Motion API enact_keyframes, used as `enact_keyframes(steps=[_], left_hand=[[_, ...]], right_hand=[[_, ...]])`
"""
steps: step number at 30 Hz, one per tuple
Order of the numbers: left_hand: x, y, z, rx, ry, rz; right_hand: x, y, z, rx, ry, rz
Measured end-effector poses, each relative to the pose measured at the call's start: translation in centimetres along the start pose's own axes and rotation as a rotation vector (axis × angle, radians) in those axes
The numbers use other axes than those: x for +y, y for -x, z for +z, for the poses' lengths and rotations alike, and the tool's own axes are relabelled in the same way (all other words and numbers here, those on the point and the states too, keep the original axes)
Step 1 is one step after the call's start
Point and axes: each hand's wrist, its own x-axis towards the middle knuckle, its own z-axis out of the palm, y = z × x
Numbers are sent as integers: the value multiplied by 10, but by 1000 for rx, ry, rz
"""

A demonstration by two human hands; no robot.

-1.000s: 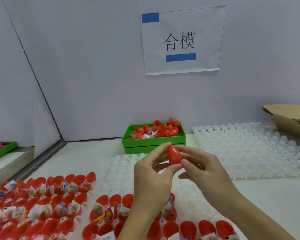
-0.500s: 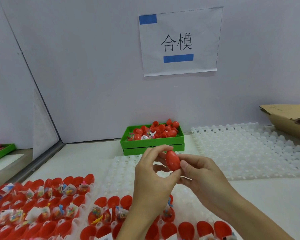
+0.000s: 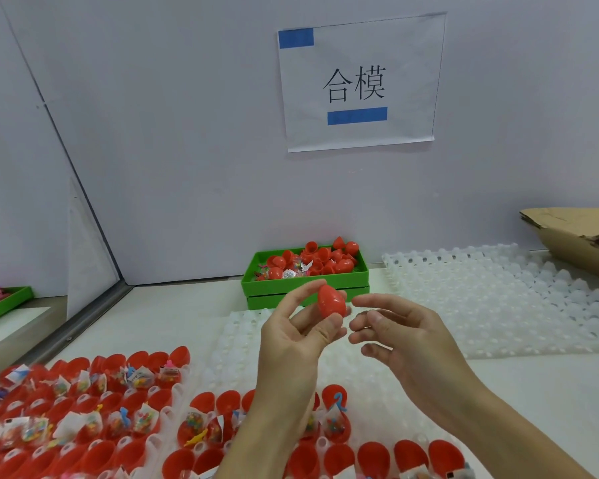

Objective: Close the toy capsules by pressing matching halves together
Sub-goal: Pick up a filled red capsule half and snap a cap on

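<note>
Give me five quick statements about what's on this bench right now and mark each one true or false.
1. The left hand holds a closed red capsule. True.
2. The right hand grips the capsule too. False: its fingers are relaxed beside the capsule, apart from it.
3. The green tray by the wall holds blue capsules. False: the pieces in it are red.
4. Open red halves with small toys inside sit in the near white grid tray. True.
5. The white grid tray on the right is full of capsules. False: no capsules show in it.
</note>
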Motion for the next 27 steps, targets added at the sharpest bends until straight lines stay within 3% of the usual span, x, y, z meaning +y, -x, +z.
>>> enact_keyframes(steps=[6,10,17,22,27], left_hand=[[-7,2,-1,68,-424,231],[-10,3,1,26,-723,377],[-13,5,3,-29,-743,350],[-11,7,13,-55,-687,303],[-12,9,16,-71,-671,295]], right_hand=[[-1,9,10,-51,374,-220],[6,8,14,-1,457,-198],[-11,-7,-4,90,303,-48],[-33,-44,-58,345,-67,85],[-57,-91,-120,515,-330,74]])
